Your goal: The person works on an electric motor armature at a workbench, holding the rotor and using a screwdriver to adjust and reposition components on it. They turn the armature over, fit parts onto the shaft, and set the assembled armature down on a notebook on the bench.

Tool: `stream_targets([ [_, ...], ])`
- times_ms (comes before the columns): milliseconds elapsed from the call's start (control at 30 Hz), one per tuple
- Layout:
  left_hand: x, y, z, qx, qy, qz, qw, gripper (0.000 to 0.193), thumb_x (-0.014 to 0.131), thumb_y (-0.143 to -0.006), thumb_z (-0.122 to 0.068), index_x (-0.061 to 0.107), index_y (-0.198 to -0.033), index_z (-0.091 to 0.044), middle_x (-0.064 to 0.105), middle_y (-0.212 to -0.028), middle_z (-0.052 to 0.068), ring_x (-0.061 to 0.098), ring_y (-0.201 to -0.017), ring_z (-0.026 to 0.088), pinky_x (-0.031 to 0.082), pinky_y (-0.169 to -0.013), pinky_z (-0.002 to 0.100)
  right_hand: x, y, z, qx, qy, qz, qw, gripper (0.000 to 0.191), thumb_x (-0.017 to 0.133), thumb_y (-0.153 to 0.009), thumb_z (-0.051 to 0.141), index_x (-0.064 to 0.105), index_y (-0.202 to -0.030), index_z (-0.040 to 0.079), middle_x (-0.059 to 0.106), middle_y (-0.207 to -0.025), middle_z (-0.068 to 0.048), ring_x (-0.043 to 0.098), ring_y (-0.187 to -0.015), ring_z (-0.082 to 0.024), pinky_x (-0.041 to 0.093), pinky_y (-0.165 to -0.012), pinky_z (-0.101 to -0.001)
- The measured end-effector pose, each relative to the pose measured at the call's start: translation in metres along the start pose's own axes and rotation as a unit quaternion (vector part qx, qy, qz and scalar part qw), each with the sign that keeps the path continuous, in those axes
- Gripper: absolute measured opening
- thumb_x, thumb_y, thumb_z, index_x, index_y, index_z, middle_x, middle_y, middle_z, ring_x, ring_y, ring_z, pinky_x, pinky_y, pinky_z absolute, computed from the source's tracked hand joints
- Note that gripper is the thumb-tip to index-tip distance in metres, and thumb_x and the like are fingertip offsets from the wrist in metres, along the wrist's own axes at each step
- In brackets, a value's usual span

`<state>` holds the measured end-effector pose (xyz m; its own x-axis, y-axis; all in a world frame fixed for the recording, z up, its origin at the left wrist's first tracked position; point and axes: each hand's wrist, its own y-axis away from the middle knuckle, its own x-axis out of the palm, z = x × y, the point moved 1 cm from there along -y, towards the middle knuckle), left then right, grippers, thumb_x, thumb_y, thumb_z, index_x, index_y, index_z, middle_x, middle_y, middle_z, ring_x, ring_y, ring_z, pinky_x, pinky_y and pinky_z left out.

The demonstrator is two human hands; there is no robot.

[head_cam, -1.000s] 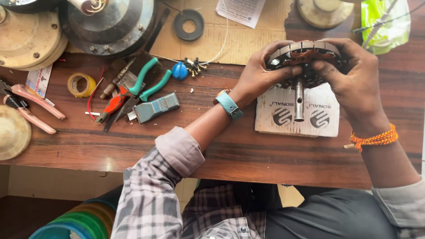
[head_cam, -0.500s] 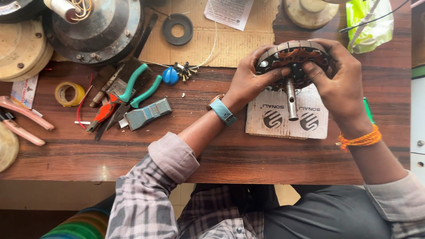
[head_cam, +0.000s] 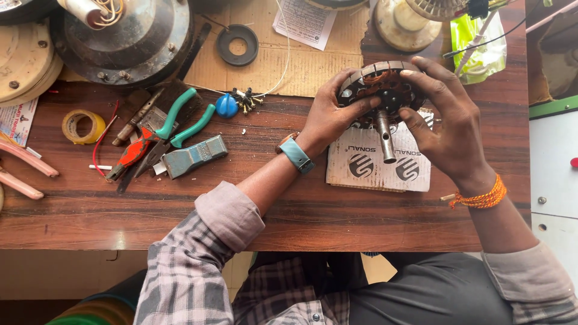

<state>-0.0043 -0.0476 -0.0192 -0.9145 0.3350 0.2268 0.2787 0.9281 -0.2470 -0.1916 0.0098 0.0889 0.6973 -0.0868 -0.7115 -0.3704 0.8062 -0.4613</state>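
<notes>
Since half a second ago our view has shifted a bit; the stator (head_cam: 385, 90) stays in both hands over the same spot, and the bench items have not moved.

Nearest us: plaid sleeves rolled at the forearm, teal watch (head_cam: 295, 154) on our left wrist, orange thread band (head_cam: 481, 198) on our right.

Our left hand (head_cam: 328, 117) wraps the left rim of the stator, fingers curled shut on its edge, thumb across the front. Our right hand (head_cam: 448, 126) clamps the right rim, index finger over the top edge. Stator is round, copper windings visible, its steel shaft (head_cam: 384, 137) pointing towards us. It hangs just above a flat rectangular cardboard box (head_cam: 376, 168), white with two round dark logos, lying on the wooden table (head_cam: 180, 204).

Left of that: blue-grey metal tool (head_cam: 192, 156), green-handled pliers (head_cam: 180, 120), red-handled cutter (head_cam: 129, 155), yellow tape roll (head_cam: 83, 125), small blue cap (head_cam: 227, 106) beside a cluster of screws.

Further back: corrugated cardboard sheet (head_cam: 301, 66), with a black rubber ring (head_cam: 237, 44) and a white printed paper slip (head_cam: 304, 21) on it. Dark motor housing (head_cam: 129, 42) back left, a cream round cover (head_cam: 21, 66) beside it. Green-yellow plastic packet (head_cam: 481, 45) back right.
</notes>
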Motion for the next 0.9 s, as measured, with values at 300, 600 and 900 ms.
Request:
stream_targets([
  [300, 0.001, -0.001, 0.006, 0.071, -0.126, -0.019, 0.989, 0.052, 0.083, -0.088, -0.02, 0.059, -0.131, -0.005, 0.073, -0.115, 0.008, 0.073, -0.107, 0.018, 0.063, -0.093, 0.031, 0.007, -0.004, 0.017, 0.034, 0.107, -0.012, 0.994, 0.045, 0.058, -0.098, -0.01, 0.054, -0.142, -0.005, 0.048, -0.155, -0.031, 0.053, -0.143, -0.045, 0.049, -0.119, -0.047],
  [600, 0.009, 0.008, 0.006, 0.128, -0.161, 0.052, 0.977, 0.046, 0.08, -0.092, -0.019, 0.058, -0.132, -0.011, 0.076, -0.116, 0.006, 0.078, -0.105, 0.02, 0.066, -0.092, 0.032, -0.008, 0.004, 0.017, 0.063, 0.053, -0.03, 0.996, 0.027, 0.041, -0.085, -0.02, 0.056, -0.105, -0.013, 0.051, -0.154, -0.032, 0.064, -0.137, -0.04, 0.057, -0.114, -0.0408],
  [900, 0.012, 0.003, 0.006, 0.092, -0.147, 0.045, 0.984, 0.045, 0.079, -0.092, -0.02, 0.059, -0.131, -0.012, 0.077, -0.113, 0.005, 0.078, -0.103, 0.017, 0.067, -0.092, 0.031, -0.015, 0.009, 0.037, 0.103, 0.048, -0.023, 0.993, 0.028, 0.054, -0.097, -0.013, 0.063, -0.122, -0.005, 0.064, -0.144, -0.023, 0.067, -0.131, -0.033, 0.057, -0.11, -0.0399],
])
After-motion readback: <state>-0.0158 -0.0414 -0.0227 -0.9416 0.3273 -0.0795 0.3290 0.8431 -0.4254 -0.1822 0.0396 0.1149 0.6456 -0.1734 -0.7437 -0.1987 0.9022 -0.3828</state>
